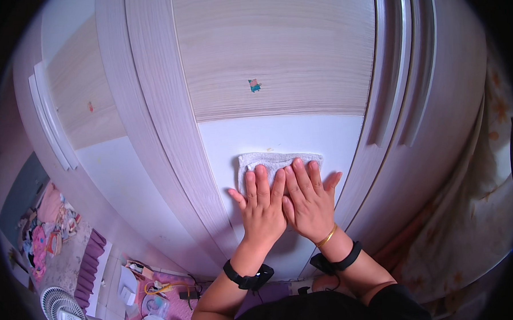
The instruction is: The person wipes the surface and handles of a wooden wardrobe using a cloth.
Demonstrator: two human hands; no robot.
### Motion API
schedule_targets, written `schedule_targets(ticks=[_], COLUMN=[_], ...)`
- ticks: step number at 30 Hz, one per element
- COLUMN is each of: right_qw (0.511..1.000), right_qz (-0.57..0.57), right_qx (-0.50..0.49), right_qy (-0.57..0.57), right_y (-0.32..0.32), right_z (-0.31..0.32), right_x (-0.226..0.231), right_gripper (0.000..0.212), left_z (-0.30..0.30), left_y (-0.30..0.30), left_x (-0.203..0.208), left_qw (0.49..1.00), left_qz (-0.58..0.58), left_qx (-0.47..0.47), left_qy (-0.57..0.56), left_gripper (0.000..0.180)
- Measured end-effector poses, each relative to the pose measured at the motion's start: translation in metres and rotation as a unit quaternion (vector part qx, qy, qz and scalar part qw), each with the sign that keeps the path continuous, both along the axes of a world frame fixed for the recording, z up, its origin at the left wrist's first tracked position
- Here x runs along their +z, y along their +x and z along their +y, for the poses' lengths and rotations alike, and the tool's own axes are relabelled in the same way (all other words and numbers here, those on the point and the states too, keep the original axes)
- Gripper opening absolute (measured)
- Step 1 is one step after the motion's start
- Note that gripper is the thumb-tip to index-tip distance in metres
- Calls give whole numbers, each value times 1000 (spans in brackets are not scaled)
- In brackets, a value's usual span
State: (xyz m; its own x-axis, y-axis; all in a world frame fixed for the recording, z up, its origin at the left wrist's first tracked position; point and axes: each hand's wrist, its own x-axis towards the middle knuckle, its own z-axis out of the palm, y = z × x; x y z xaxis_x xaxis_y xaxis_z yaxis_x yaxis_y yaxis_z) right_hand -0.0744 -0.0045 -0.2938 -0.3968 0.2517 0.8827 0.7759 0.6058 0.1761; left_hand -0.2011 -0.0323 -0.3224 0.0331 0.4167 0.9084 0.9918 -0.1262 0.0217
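Observation:
A folded whitish cloth (279,158) lies flat against the white lower panel of a wardrobe door (227,139). Both hands press on it side by side, fingers stretched out and pointing up the door. My left hand (261,208) covers the cloth's left part, with its little finger spread past the cloth's edge. My right hand (311,200) rests over the right part, its little finger sticking out beyond the edge. The inner sides of the hands meet near the middle. Much of the cloth is hidden under the palms and fingers.
A small sticker (254,86) is on the wood-grain panel above. Long door handles (401,68) run at the right. A patterned curtain (471,225) hangs far right. At lower left stand a white fan (63,311) and a bed with pink clothes (49,206).

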Motion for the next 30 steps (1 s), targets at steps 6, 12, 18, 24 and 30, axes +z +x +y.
schedule_targets(ticks=[6, 12, 18, 24, 30], right_qw=[999, 998, 999, 999, 999], right_qz=[47, 52, 32, 26, 39], right_qx=[3, -9, 0, 0, 10], right_qy=[0, -15, -25, -20, -20], right_y=[5, 9, 12, 17, 16], right_z=[5, 7, 3, 1, -3], right_x=[55, 57, 0, 58, 79], right_gripper=[53, 56, 54, 53, 55], left_z=[4, 16, 14, 11, 12], left_y=[11, 12, 11, 20, 22], left_x=[65, 66, 5, 58, 76], left_qw=[1000, 998, 999, 1000, 1000], left_qz=[12, 37, 21, 13, -12], left_qx=[-5, 6, -5, 11, 12], left_qy=[-3, 42, 50, -1, 12], left_gripper=[59, 57, 54, 59, 53])
